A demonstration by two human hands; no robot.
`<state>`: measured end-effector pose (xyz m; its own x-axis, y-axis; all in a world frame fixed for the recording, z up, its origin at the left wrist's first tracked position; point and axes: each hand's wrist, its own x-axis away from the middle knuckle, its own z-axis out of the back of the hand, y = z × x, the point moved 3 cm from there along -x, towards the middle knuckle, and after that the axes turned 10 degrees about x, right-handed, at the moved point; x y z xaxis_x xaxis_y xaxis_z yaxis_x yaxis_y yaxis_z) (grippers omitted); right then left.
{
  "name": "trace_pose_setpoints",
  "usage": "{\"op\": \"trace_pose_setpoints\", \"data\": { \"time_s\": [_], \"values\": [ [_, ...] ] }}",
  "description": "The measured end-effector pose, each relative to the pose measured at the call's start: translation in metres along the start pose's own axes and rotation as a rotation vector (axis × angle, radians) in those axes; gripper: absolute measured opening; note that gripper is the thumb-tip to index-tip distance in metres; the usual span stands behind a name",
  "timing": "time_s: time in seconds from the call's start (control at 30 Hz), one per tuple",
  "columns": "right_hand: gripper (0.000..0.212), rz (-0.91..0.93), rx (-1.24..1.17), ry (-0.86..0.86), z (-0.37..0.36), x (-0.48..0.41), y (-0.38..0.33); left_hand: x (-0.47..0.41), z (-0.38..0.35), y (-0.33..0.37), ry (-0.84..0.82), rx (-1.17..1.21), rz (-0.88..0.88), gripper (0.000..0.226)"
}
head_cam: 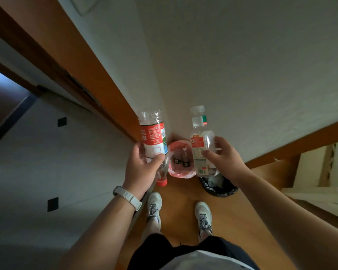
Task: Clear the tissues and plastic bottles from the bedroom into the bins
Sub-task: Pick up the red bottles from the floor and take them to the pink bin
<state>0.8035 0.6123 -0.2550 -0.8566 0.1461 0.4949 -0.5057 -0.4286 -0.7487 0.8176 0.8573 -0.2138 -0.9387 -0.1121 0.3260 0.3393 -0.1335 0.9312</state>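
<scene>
My left hand (142, 166) grips a clear plastic bottle with a red and white label (154, 137), held upside down so its red cap (161, 182) points at the floor. My right hand (223, 158) holds a second clear bottle with a white cap and an orange-green label (200, 145), upright. Both bottles hover over two bins in the floor corner. A pink-lined bin (180, 173) sits between my hands with bottles inside it. A black-lined bin (219, 187) stands to its right, partly hidden under my right hand and its bottle.
I stand on a wooden floor (180, 215), my white shoes just behind the bins. A white wall rises ahead. An orange wooden door frame (109, 90) runs along the left, with a tiled hallway beyond it. White furniture (320, 172) stands at the right.
</scene>
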Motion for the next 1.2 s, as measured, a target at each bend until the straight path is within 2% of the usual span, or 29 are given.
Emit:
{"op": "trace_pose_setpoints", "data": {
  "time_s": [0.1,0.2,0.3,0.53,0.83,1.0,1.2],
  "values": [
    [0.062,-0.053,0.014,0.050,-0.016,-0.009,-0.004,-0.029,0.006,-0.015,-0.092,-0.038,0.016,0.051],
    [0.055,-0.109,0.027,0.103,-0.032,-0.014,-0.009,-0.056,0.012,-0.024,-0.170,-0.063,0.030,0.050],
    [0.044,-0.163,0.028,0.155,-0.050,-0.025,-0.010,-0.091,0.016,-0.039,-0.260,-0.079,0.062,0.059],
    [0.031,-0.255,0.047,0.261,-0.093,-0.081,0.035,-0.164,-0.002,-0.117,-0.365,-0.159,0.156,0.054],
    [0.058,-0.331,0.068,0.262,-0.173,-0.194,0.174,-0.245,-0.051,-0.289,-0.351,-0.237,0.254,0.055],
    [0.070,-0.348,0.102,0.261,-0.204,-0.243,0.251,-0.284,-0.083,-0.366,-0.298,-0.280,0.238,0.061],
    [0.079,-0.311,0.171,0.231,-0.246,-0.309,0.318,-0.325,-0.132,-0.446,-0.333,-0.301,0.171,0.062]
  ]
}}
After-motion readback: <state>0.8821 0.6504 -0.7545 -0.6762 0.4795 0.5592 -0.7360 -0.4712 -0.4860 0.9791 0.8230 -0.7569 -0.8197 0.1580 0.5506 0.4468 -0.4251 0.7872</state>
